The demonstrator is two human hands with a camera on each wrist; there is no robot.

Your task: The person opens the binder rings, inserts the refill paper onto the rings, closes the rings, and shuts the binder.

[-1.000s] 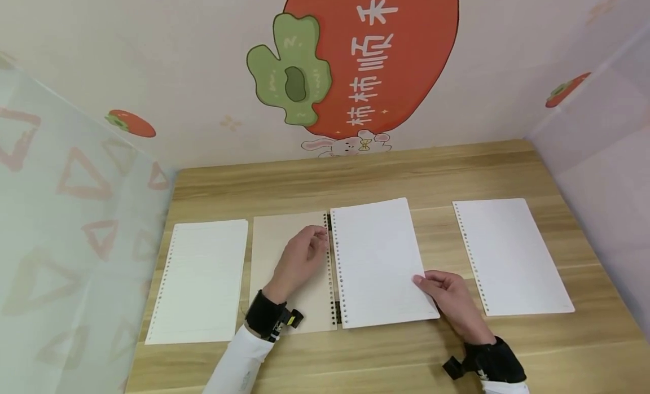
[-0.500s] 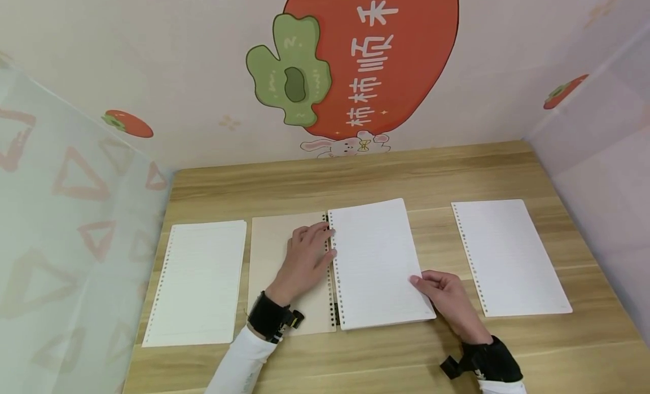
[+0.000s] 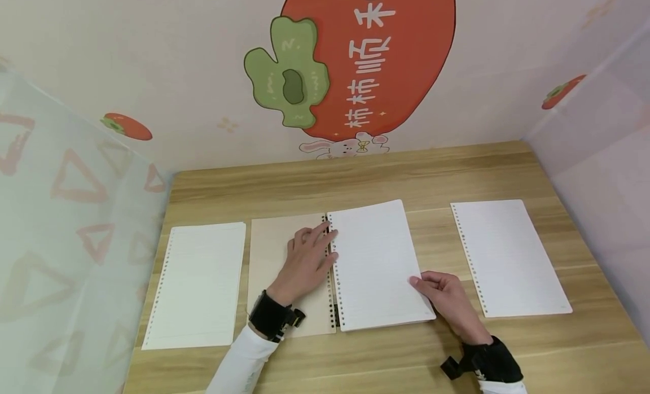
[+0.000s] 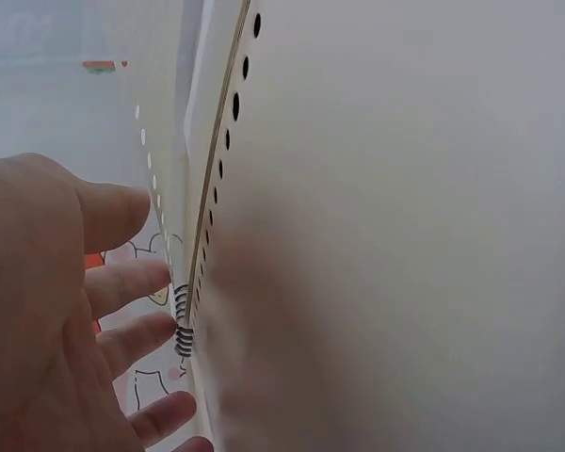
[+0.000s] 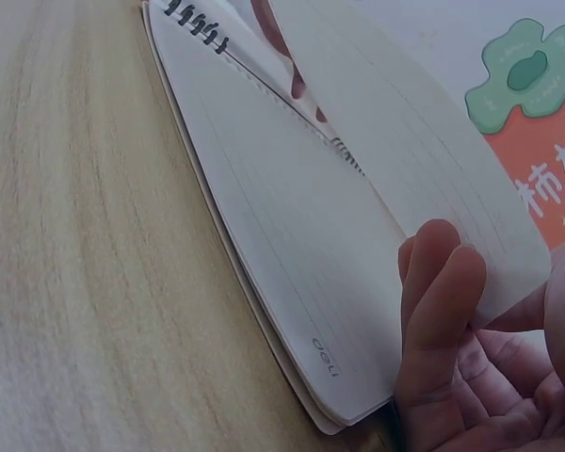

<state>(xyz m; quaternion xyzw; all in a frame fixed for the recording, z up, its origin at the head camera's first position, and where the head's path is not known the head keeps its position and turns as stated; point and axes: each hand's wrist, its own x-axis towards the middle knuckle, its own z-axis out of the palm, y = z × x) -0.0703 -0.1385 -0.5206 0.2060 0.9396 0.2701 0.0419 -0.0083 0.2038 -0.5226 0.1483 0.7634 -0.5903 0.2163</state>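
Observation:
A loose-leaf notebook lies spread on the table, its beige cover (image 3: 266, 247) to the left. Over its right half is a white punched sheet (image 3: 376, 270), raised off the pages (image 5: 264, 235) beneath, as the right wrist view shows. My right hand (image 3: 452, 303) pinches this sheet at its right edge, thumb on top. My left hand (image 3: 299, 270) is over the cover, with fingers spread and fingertips at the sheet's holed left edge, beside the binding coils (image 4: 184, 330). Whether the holes sit on the coils cannot be told.
Another punched sheet (image 3: 513, 258) lies to the right on the wooden table (image 3: 355, 366). Left of the notebook are stacked lined sheets (image 3: 195, 287). A patterned wall (image 3: 203, 55) rises behind the table, with further panels at both sides.
My left hand's fingers have uncurled and reached right, onto the sheet's holed edge. The sheet and my right hand have shifted very slightly left; the right hand's pinch is unchanged.

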